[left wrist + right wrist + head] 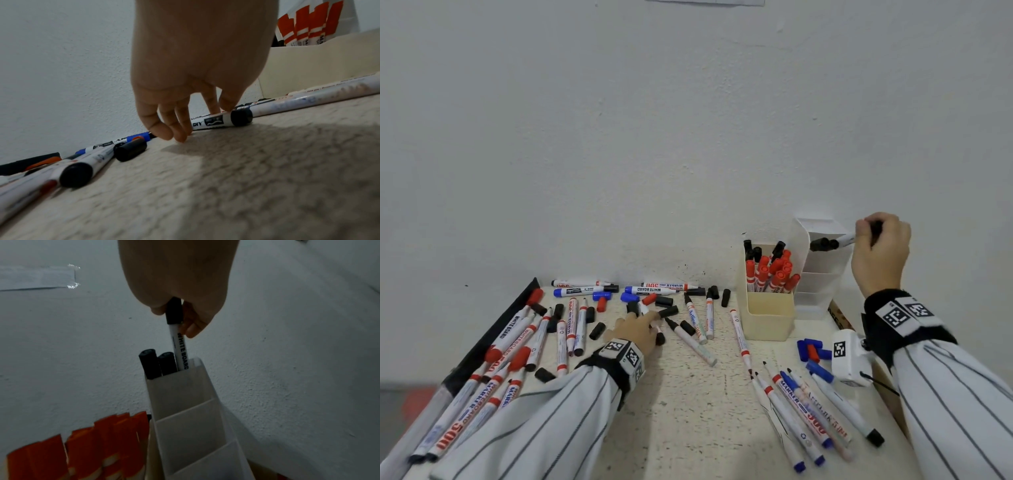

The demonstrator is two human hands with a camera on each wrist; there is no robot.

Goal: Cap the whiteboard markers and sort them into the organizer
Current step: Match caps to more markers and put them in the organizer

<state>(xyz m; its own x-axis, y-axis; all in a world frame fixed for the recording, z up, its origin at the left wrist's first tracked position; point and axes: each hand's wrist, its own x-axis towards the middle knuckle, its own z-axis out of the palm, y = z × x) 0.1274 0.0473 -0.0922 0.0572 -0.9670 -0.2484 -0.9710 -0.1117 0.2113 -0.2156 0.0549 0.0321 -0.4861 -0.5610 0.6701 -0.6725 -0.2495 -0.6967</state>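
My right hand (864, 233) (174, 318) grips a black-capped whiteboard marker (846, 239) (180, 350) by its cap end. The marker's lower end is inside the top compartment of the white tiered organizer (822, 284) (185, 402), beside two black-capped markers (823, 244) (156, 363). My left hand (650, 325) (195, 121) reaches down to the table among loose pens. Its fingers are fairly straight; thumb and forefinger touch a white marker with a black end (659, 337) (218, 121) that lies flat, and the other fingertips touch the tabletop.
A cream box (767, 318) left of the organizer holds several red-capped markers (774, 274). Loose markers lie at the left (517, 342) and front right (801, 411). Black caps (597, 330) and blue caps (813, 349) are scattered about. A black strip (493, 329) edges the table's left side.
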